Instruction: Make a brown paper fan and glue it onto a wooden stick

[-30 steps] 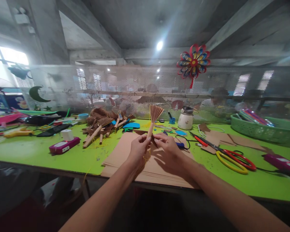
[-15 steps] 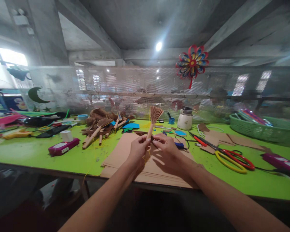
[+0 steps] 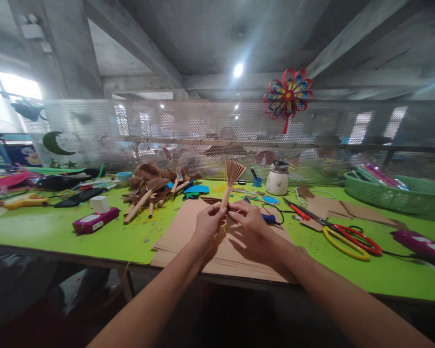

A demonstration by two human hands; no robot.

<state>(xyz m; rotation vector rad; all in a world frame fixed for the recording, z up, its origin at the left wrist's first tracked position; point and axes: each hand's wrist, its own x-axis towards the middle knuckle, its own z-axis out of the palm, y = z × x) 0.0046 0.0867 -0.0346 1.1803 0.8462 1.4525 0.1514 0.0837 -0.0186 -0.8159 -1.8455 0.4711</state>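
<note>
My left hand [image 3: 209, 223] is closed around the lower end of a small brown paper broom [image 3: 227, 191], its pleated head fanned out at the top. From the right, my right hand [image 3: 247, 218] pinches at the same lower end, fingertips almost meeting those of the left. What lies between the right fingertips is too small to make out. Below the left fingers hangs a bit of yellow string [image 3: 220, 236]. Both hands are above a stack of brown paper sheets [image 3: 188, 227] at the table's front edge.
Similar paper brooms lie in a pile [image 3: 145, 193] left of the sheets. Large scissors [image 3: 329, 227] with red and yellow handles lie to the right, near a purple power strip [image 3: 422, 246] and a green basket [image 3: 380, 195]. A white jar [image 3: 277, 179] stands behind. Another purple strip [image 3: 96, 221] lies left.
Hardly anything differs. Both hands keep the paper broom in nearly the same place, and its fanned head sits very slightly lower.
</note>
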